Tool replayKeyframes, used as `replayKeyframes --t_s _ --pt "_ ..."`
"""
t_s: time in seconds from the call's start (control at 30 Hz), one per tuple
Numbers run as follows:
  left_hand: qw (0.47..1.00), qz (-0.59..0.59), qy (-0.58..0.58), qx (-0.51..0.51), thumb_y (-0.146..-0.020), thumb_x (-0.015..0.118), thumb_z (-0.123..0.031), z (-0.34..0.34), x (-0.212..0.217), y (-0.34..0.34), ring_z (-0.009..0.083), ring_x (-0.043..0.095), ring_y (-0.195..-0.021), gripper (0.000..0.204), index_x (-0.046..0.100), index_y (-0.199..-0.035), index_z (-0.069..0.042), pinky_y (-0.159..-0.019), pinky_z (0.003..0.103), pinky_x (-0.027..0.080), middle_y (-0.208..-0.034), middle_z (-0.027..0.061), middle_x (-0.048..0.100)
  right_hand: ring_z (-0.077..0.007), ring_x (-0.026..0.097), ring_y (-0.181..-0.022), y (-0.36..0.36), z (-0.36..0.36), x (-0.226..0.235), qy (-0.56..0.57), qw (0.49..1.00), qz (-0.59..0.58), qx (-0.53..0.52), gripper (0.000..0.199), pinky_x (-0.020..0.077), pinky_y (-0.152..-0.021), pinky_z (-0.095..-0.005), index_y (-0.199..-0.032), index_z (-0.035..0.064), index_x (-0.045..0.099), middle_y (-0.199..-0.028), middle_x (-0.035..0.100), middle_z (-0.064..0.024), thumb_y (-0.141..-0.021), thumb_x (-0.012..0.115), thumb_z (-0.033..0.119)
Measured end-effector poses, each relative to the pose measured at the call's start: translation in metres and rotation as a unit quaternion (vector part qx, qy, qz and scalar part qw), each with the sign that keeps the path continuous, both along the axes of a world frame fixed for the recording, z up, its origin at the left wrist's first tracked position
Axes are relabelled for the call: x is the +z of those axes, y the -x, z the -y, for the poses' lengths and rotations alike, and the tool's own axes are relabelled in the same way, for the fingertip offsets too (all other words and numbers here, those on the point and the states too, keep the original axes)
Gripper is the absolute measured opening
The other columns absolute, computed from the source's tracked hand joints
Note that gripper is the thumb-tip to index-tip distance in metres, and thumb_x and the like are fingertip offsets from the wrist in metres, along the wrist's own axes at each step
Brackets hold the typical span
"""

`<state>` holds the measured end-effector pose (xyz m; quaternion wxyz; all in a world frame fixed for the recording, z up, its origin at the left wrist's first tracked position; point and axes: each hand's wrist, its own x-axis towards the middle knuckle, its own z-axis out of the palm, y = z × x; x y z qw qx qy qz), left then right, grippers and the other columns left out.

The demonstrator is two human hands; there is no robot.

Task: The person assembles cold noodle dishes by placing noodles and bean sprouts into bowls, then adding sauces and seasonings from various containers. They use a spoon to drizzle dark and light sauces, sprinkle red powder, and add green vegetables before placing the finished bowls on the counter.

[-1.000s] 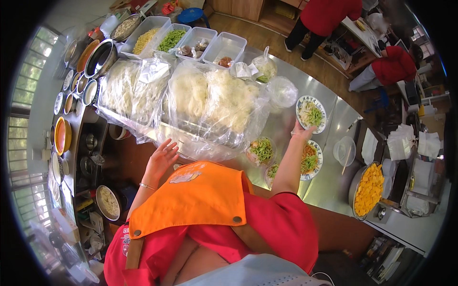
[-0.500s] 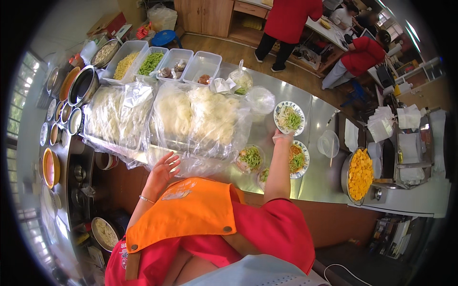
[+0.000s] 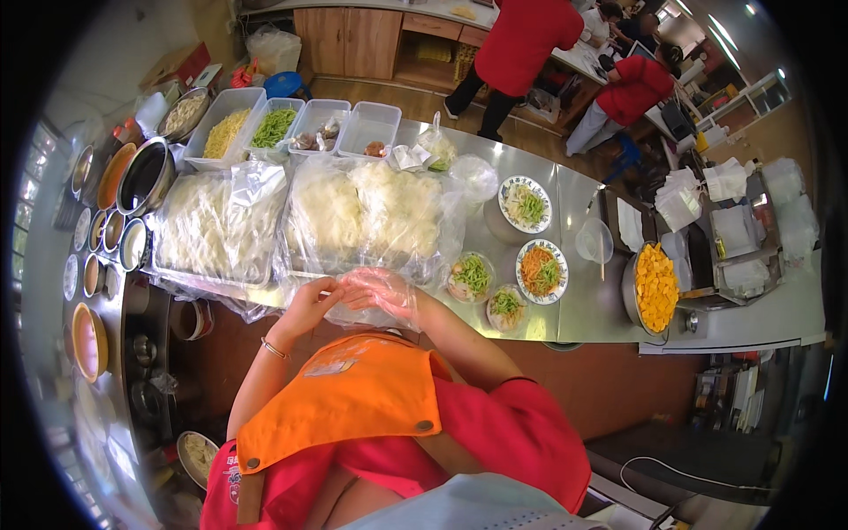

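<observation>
The apron point(image 3: 344, 389) is orange and the sleeve point(image 3: 530, 424) is red. Right of centre, two plates point(image 3: 504, 209) are white with blue-patterned rims. The food cubes point(image 3: 657, 287) at right are yellow-orange.

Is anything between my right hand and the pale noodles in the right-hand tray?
Yes: crumpled clear plastic sheeting lies along the near side of the pale noodles, between them and your right hand. I can't tell whether it covers their top.

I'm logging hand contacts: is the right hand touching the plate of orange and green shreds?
Apart. The head view shows steel counter between the right hand and that plate.
</observation>
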<state>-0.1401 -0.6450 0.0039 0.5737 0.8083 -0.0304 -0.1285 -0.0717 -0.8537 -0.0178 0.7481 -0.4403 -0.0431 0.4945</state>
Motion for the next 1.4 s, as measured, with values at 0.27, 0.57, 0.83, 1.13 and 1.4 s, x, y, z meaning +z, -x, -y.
replayKeyframes --t_s 0.27,0.57,0.83,1.13,1.4 --pt "0.954 0.163 -0.252 -0.025 -0.081 0.061 -0.007 -0.020 -0.005 0.028 0.0326 0.056 -0.064 0.014 0.051 -0.074 0.000 -0.058 0.039 0.044 -0.070 0.0143 0.056 -0.0229 0.060 -0.111 0.021 -0.032 -0.039 -0.042 0.997 -0.008 0.057 0.046 0.0482 -0.095 -0.0379 -0.126 0.0032 0.055 -0.119 0.062 -0.0115 -0.096 0.059 0.037" --pt "0.876 0.266 -0.401 -0.013 -0.077 0.061 -0.003 -0.066 -0.008 -0.003 0.0339 0.056 -0.070 0.012 0.050 -0.073 -0.002 -0.061 0.044 0.044 -0.071 0.0136 0.054 -0.0193 0.037 -0.136 0.063 -0.034 0.000 -0.123 0.984 -0.118 -0.053 0.062 0.0296 -0.113 -0.0413 -0.141 0.0059 0.043 -0.147 0.043 -0.0049 -0.095 0.057 0.044" --pt "0.896 0.189 -0.394 0.075 -0.088 0.055 -0.016 -0.084 0.000 -0.090 0.0292 0.059 -0.057 0.021 0.054 -0.073 -0.001 -0.055 0.036 0.049 -0.066 0.0141 0.057 -0.0284 0.050 -0.128 0.052 0.044 -0.018 -0.204 0.945 -0.123 -0.225 0.049 0.0408 -0.108 -0.0417 -0.136 -0.0006 0.046 -0.138 0.051 -0.0178 -0.098 0.054 0.030" --pt "0.923 -0.126 0.233 0.279 -0.093 0.061 -0.019 -0.177 -0.049 -0.161 0.0172 0.065 -0.075 0.017 0.061 -0.090 -0.003 -0.075 0.030 0.057 -0.077 0.0056 0.062 -0.0195 0.067 -0.087 0.065 0.118 -0.058 0.042 0.932 -0.073 -0.354 0.023 0.0554 -0.076 -0.0332 -0.106 0.0051 0.061 -0.105 0.068 -0.0114 -0.096 0.057 0.025" --pt "0.918 -0.053 0.232 0.317 -0.093 0.062 -0.014 -0.138 -0.042 -0.136 0.0278 0.065 -0.095 0.047 0.044 -0.132 0.006 -0.082 0.035 0.059 -0.118 0.0194 0.058 -0.0127 0.057 -0.063 0.121 0.167 -0.133 0.068 0.903 -0.225 -0.359 0.020 0.0501 -0.058 -0.0274 -0.107 0.0069 0.062 -0.088 0.068 -0.0083 -0.098 0.052 0.022"
